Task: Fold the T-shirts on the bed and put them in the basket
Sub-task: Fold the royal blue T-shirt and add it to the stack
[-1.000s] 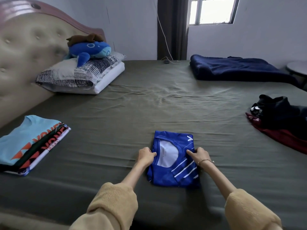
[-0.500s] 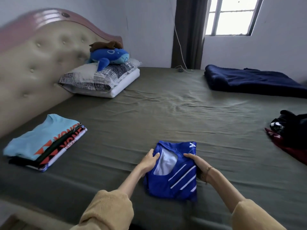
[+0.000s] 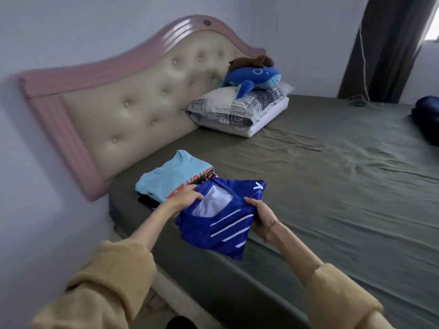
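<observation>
Both hands held a folded blue T-shirt point(image 3: 223, 224) by its opposite sides, lifted above the near edge of the bed point(image 3: 332, 176). On its left side, the left hand point(image 3: 184, 200) gripped the cloth with fingers curled over the top, near the neckline. On its right side, the right hand point(image 3: 260, 216) clamped the edge between thumb on top and fingers underneath; a thin bracelet point(image 3: 270, 227) circled that wrist. Both arms wore fuzzy mustard-yellow sleeves point(image 3: 114, 279). The shirt was royal blue and shiny, folded into a rough rectangle that sagged at its lower corner. Its neck opening faced up, showing a white inner layer, and several white diagonal stripes crossed the lower front. A small white logo sat at the far right corner. Its far left corner overlapped a stack of folded shirts point(image 3: 171, 184) lying on the olive-green sheet near the headboard point(image 3: 133, 110); whether they touched could not be told. That stack had a light blue shirt with orange lettering on top. Farther up the bed, a blue plush whale point(image 3: 251, 78) rested on a patterned pillow point(image 3: 237, 108). A dark blue blanket point(image 3: 426, 122) showed at the right edge.
</observation>
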{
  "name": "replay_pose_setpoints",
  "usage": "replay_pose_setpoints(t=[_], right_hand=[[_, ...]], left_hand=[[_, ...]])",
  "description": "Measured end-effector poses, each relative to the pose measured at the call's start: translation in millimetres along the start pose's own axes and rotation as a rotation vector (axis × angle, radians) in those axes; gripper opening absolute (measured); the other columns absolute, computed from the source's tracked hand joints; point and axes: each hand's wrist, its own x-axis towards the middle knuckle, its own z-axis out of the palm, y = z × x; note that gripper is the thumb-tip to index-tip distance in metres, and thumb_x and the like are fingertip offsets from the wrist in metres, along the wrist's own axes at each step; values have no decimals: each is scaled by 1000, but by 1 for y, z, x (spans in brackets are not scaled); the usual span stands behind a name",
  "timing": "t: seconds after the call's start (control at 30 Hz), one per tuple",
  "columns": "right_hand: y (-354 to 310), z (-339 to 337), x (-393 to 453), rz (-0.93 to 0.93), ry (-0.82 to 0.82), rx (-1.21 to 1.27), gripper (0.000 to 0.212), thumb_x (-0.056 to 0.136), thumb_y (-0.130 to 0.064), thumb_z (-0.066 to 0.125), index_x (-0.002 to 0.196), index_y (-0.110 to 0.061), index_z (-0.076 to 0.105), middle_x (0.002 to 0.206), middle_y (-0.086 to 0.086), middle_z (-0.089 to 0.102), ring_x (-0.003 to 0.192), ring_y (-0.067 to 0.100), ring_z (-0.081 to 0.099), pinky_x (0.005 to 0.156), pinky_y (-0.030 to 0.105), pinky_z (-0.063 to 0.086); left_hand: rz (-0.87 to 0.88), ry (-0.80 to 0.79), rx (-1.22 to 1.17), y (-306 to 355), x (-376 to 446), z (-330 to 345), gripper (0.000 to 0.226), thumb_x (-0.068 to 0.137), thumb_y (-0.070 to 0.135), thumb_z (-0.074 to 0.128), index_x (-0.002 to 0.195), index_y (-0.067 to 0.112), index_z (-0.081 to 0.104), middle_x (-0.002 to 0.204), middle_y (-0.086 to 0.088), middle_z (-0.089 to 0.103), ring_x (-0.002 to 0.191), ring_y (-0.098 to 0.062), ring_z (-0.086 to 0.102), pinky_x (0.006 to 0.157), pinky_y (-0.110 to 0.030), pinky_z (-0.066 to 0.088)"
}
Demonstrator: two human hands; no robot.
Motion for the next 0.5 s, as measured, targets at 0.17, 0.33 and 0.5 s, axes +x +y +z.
replay_pose_setpoints(t=[0.17, 0.33, 0.5], right_hand=[[-7, 85, 39, -16, -140, 30, 42, 92, -13, 54, 132, -9, 45, 97, 9, 66, 58, 15, 68, 49, 26, 55], [-22, 141, 79, -27, -235, 9, 11, 96, -6, 46, 102, -14, 42, 74, 7, 64, 40, 16, 61, 38, 24, 51], [-27, 166, 132, -81, -242, -144, 49, 96, -4, 46, 139, -22, 30, 120, 11, 52, 55, 20, 67, 44, 25, 53]], left_hand=[[31, 163, 75, -7, 26, -87, 15, 92, 4, 51, 99, 14, 60, 104, -6, 63, 96, -22, 58, 83, -32, 47], [52, 358, 215, -8, 66, -147, 35, 94, 8, 53, 128, -1, 55, 128, -14, 58, 117, -27, 54, 88, -22, 37], [67, 461, 309, -18, 111, -175, 36, 95, 9, 51, 130, 3, 54, 132, -12, 56, 121, -26, 51, 91, -23, 36]])
